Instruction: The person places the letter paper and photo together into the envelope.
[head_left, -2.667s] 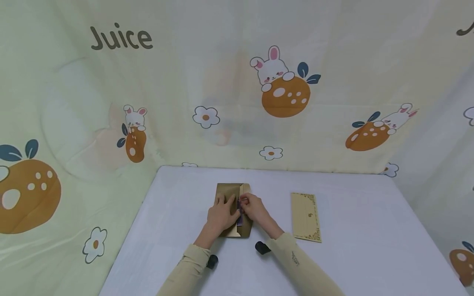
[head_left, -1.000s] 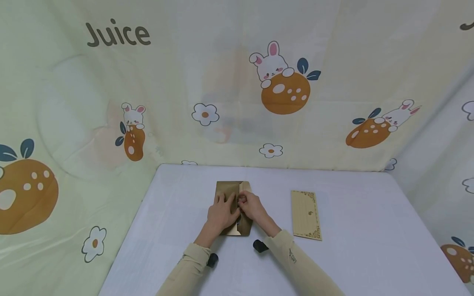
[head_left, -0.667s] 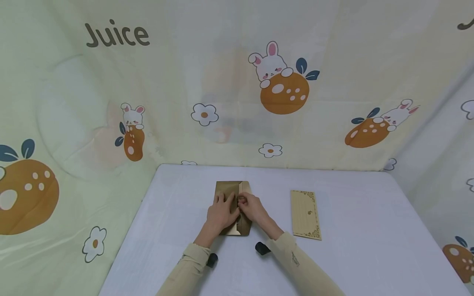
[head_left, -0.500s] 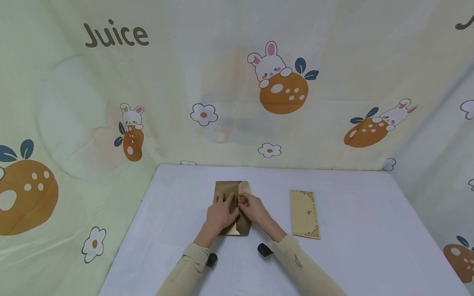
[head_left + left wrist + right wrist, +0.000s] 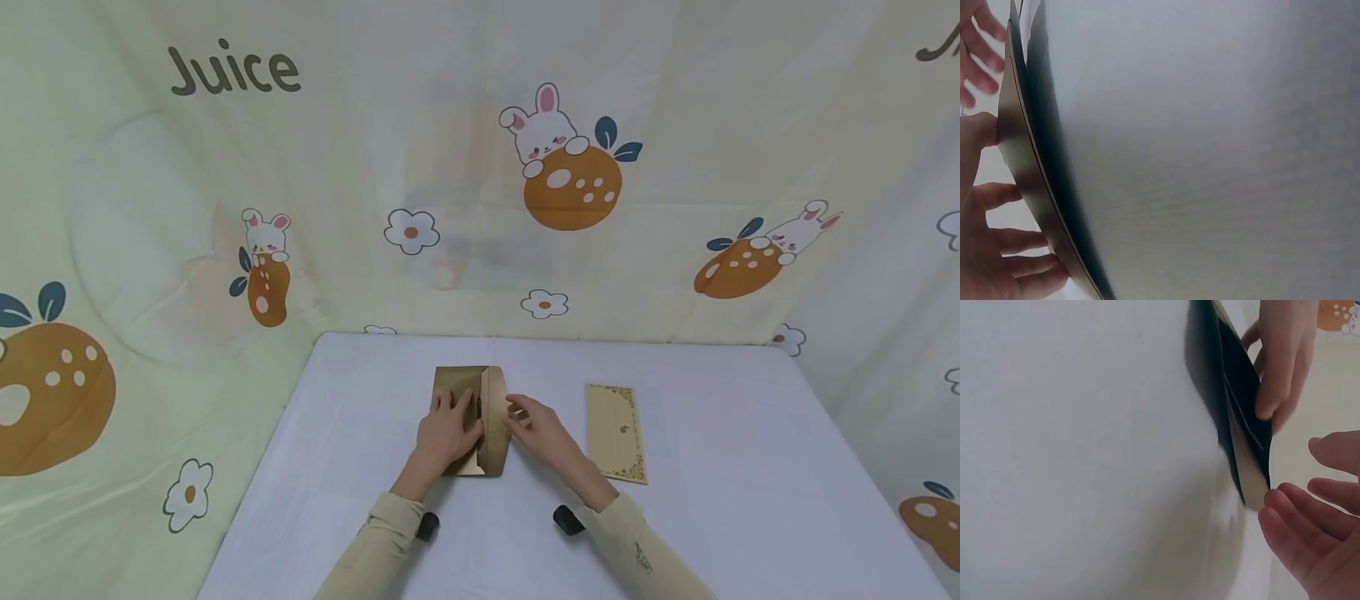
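Observation:
A gold-brown envelope [image 5: 459, 379] lies on the white table, its flap [image 5: 495, 425] folded out to the right. My left hand [image 5: 444, 432] rests on the envelope's body with fingers spread, pressing it down near the opening. Just off the flap's right edge is my right hand [image 5: 538, 427], its fingers loosely bent and holding nothing. In the right wrist view the envelope's dark mouth [image 5: 1241, 369] gapes, with a thin edge showing inside, and the right fingertips [image 5: 1272, 515] are right at the flap's end. The left wrist view shows the envelope [image 5: 1029, 156] edge-on under the left fingers.
To the right lies a cream card [image 5: 615, 433] with faint lines and an ornamental brown border. Dark wrist-worn pieces [image 5: 568, 520] stick out beside the sleeves. A curtain [image 5: 450, 167] printed with rabbits and oranges hangs behind the white table [image 5: 720, 467].
A purple strip at the envelope's mouth has slid out of sight inside it. My right hand has let go there and moved right, past the flap. The left hand stays in place.

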Tool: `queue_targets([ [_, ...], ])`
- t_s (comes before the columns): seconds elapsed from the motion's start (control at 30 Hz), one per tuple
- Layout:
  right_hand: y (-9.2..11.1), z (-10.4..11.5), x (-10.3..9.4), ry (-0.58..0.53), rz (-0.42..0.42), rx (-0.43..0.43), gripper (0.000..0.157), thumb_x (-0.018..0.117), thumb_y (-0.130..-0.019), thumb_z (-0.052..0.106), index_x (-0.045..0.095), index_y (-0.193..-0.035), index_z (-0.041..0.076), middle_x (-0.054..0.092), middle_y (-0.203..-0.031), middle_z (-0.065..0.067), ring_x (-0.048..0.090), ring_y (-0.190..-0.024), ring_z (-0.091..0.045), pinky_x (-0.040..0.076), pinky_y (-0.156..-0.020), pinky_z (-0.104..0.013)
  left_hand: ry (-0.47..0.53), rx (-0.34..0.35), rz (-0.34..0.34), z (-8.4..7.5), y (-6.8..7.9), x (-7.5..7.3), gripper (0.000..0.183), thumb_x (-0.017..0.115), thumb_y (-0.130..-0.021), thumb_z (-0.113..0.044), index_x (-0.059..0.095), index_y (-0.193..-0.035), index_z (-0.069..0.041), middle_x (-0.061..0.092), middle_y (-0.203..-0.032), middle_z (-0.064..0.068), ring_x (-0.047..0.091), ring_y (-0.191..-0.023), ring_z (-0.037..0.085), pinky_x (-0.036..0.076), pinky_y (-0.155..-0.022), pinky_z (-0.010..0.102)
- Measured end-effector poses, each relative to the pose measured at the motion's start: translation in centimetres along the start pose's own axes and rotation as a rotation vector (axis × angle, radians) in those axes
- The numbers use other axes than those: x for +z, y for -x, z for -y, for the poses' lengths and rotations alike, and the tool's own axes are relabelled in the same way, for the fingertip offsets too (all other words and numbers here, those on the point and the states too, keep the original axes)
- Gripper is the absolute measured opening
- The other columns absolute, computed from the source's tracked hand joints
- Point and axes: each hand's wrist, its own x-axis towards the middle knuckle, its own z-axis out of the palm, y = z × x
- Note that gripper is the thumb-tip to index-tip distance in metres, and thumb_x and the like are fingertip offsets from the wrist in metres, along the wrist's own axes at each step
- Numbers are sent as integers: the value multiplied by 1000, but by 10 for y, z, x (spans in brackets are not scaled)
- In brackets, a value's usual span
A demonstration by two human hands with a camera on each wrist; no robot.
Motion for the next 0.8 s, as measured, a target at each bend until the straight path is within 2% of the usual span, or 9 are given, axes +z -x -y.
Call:
queue_targets([
  [0.23,17,-22,-17,65,-57,22,42,60,-88,20,52,-127,6,64,-109,-9,62,-93,-18,51,-78,-34,-24,6,8,2,-1,3,59,48,-88,-48,38,-141,-24,39,-138,18,39,-127,33,51,-62,40],
  [0.33,24,-31,-27,59,-67,26,42,60,-89,21,52,-127,5,63,-109,-10,62,-94,-19,51,-79,-35,-21,7,9,3,-1,2,60,48,-88,-48,38,-141,-24,39,-138,19,38,-128,34,50,-57,39],
  [0.63,43,-58,-56,62,-124,76,43,59,-90,23,50,-128,5,62,-110,-10,60,-97,-21,49,-82,-38,-21,3,21,2,-1,4,61,46,-88,-50,36,-142,-24,38,-140,18,36,-130,34,50,-58,38],
  [0.8,52,-70,-70,58,-162,69,43,59,-90,18,50,-127,1,61,-110,-16,61,-97,-26,50,-81,-41,-14,0,31,2,-1,3,61,46,-88,-49,35,-143,-24,38,-140,18,36,-130,34,49,-56,36],
])
